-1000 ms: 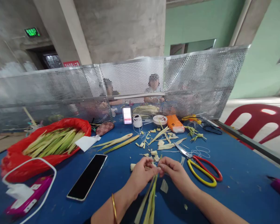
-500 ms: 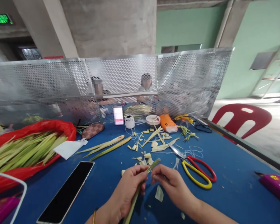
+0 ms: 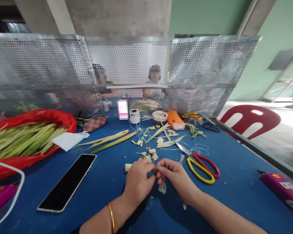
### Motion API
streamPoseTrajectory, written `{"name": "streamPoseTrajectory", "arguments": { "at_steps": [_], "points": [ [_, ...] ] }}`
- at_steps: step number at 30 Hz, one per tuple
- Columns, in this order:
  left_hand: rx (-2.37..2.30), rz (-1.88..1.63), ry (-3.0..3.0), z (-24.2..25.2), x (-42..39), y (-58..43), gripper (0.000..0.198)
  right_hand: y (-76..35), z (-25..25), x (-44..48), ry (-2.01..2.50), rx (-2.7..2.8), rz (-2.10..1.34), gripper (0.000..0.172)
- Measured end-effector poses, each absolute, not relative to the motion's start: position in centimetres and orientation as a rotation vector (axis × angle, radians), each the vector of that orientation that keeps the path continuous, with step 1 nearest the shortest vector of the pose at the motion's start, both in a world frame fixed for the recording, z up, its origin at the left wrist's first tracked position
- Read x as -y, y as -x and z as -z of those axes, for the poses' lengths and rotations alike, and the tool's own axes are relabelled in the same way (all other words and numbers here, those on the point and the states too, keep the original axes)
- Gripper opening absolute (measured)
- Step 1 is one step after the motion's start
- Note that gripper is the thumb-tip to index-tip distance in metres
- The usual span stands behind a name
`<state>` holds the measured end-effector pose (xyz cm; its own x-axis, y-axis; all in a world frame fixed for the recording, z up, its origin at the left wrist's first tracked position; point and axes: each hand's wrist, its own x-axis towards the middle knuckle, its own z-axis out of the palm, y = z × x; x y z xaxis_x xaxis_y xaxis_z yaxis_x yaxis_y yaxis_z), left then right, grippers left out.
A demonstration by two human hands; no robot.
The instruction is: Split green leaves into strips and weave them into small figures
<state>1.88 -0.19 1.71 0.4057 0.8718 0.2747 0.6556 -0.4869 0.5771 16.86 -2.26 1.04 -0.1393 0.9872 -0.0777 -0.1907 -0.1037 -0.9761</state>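
My left hand [image 3: 139, 178] is closed, back uppermost, with a gold bangle [image 3: 111, 217] on its wrist. Its thumb and fingertips meet those of my right hand [image 3: 174, 177], also closed in a pinch. Whatever lies between the fingers is hidden or too small to make out; no long stalk shows below the hands. A pale cut stalk piece [image 3: 127, 167] sits left of my left hand. Peeled scraps [image 3: 152, 152] lie just beyond the fingers, and a thin translucent scrap [image 3: 162, 188] is under them. Scissors [image 3: 201, 167] with red and yellow handles rest to the right, blades partly apart.
At left are a red bag [image 3: 56, 114] of green stalks, a white tissue [image 3: 69, 140] and a dark-screened phone [image 3: 69, 183]. A thread spool [image 3: 134, 117], tape roll [image 3: 160, 116] and orange packet [image 3: 175, 121] line the back, before a perforated metal screen [image 3: 127, 55]. Two people sit behind it.
The long green stalk in my left hand has gone from sight. My left hand has turned back-up, and both hands' fingertips have come together. The view has tilted down.
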Motion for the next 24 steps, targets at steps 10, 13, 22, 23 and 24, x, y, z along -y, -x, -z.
{"name": "streamPoseTrajectory", "arguments": {
  "at_steps": [10,13,22,23,24],
  "points": [
    [-1.222,-0.79,-2.304,-0.7,-0.4,-1.9,0.02,-16.5,-1.1,2.3,0.978,1.124,-1.449,0.029],
    [-1.205,-0.799,-2.35,-0.5,-0.4,-1.9,0.02,-16.1,-0.9,2.4,0.947,1.209,-1.433,0.026],
    [-1.289,-0.798,-2.169,-0.6,-0.2,-2.1,0.019,-25.2,-4.4,2.3,1.935,1.998,-0.21,0.024],
    [-1.31,-0.788,-2.156,-0.7,-0.2,-2.1,0.019,-26.7,-4.3,2.4,2.224,2.0,-0.113,0.02],
    [-1.325,-0.78,-2.143,-0.7,-0.3,-2.1,0.018,-28.0,-4.0,2.4,2.433,1.995,-0.085,0.019]
  ]
}}
